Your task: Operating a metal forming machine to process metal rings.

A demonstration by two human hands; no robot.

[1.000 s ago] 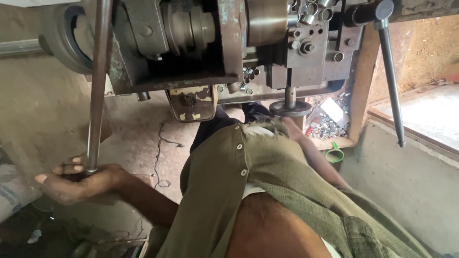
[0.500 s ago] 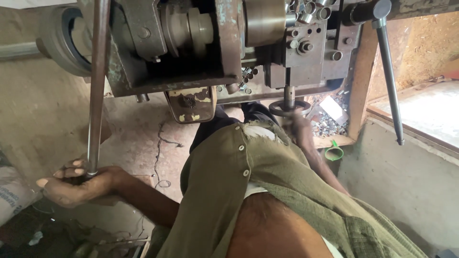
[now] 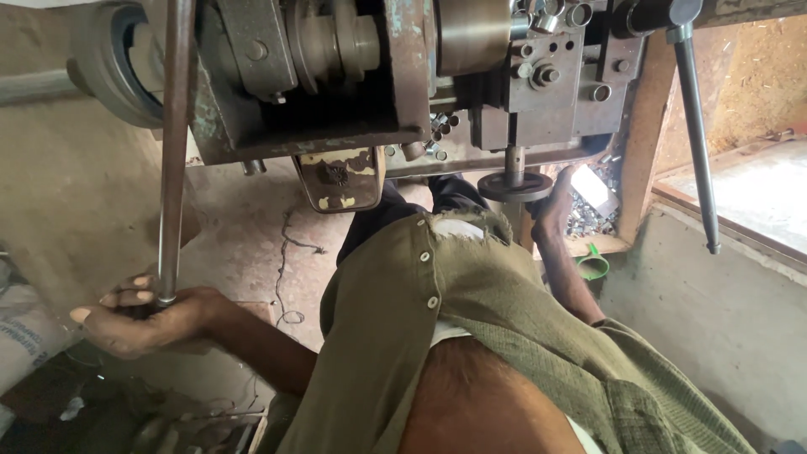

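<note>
My left hand grips the lower end of a long rusty metal lever bar that rises to the lathe-like machine above. My right hand reaches forward and holds the rim of a small round handwheel under the machine's tool block. My olive-green shirt fills the middle of the view and hides most of my right forearm.
A second long handle hangs down at the right. Metal shavings and small parts lie under the machine, next to a green cup. A concrete ledge runs at right. A white sack sits lower left on the cracked floor.
My left hand has shifted slightly down on the lever bar. My right hand has stayed at the handwheel. The view has barely moved.
</note>
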